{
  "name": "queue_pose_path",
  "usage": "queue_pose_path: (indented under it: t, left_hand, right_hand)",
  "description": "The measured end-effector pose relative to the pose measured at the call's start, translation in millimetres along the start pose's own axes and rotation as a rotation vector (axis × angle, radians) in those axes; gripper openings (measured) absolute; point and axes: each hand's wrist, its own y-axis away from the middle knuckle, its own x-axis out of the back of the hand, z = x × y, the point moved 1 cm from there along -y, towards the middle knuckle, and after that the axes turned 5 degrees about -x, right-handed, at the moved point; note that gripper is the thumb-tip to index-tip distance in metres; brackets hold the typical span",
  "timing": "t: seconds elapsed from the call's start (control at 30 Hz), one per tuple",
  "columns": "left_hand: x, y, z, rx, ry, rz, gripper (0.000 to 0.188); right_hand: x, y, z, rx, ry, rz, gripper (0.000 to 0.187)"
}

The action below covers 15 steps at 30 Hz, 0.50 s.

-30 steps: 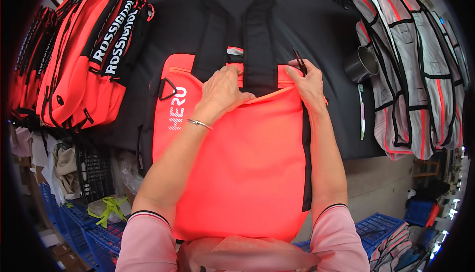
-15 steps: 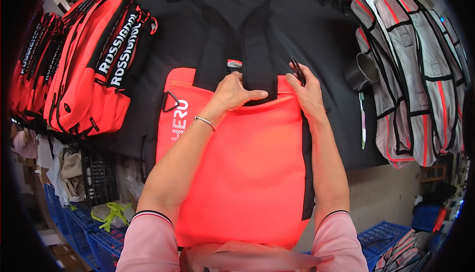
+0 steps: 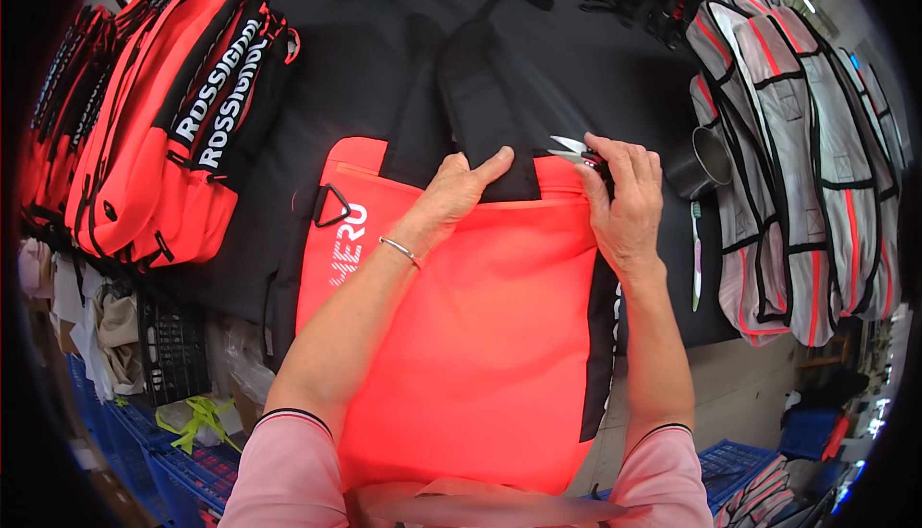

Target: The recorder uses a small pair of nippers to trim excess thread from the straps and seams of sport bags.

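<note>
A bright coral-red backpack [image 3: 461, 336] lies on the black table, partly over its near edge. Two black shoulder straps [image 3: 485, 115] stretch away from its top. My left hand [image 3: 453, 197] closes round the base of the right-hand strap, thumb on top; its other fingers are partly hidden. In my right hand [image 3: 626, 197] is a pair of small thread snips [image 3: 573, 147], blades apart and pointing left over the bag's top right corner. A black triangular ring [image 3: 331, 204] sits on the bag's upper left.
Stacked red-and-black bags [image 3: 163, 134] stand at the left. Grey bags with black binding [image 3: 792, 163] are piled at the right, beside a metal cup [image 3: 709, 158] and a toothbrush [image 3: 696, 259]. Blue crates [image 3: 735, 466] show below the table.
My right hand has shifted right and turned, so the snips' blades now point left and show spread. The straps have swung slightly, and my left thumb has lifted along the strap.
</note>
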Motion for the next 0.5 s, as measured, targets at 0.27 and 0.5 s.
queue_pose_path:
  t: [0.27,0.5]
  left_hand:
    - [1.6,6.8,9.3,-0.042,0.144,-0.033,0.052]
    - [6.7,-1.5,-0.1,0.033,0.108,-0.091,0.066]
  right_hand:
    - [6.0,-18.6,-11.9,0.149,0.014,-0.329,0.025]
    - [5.7,-27.0,-16.2,0.195,0.056,-0.390,0.022]
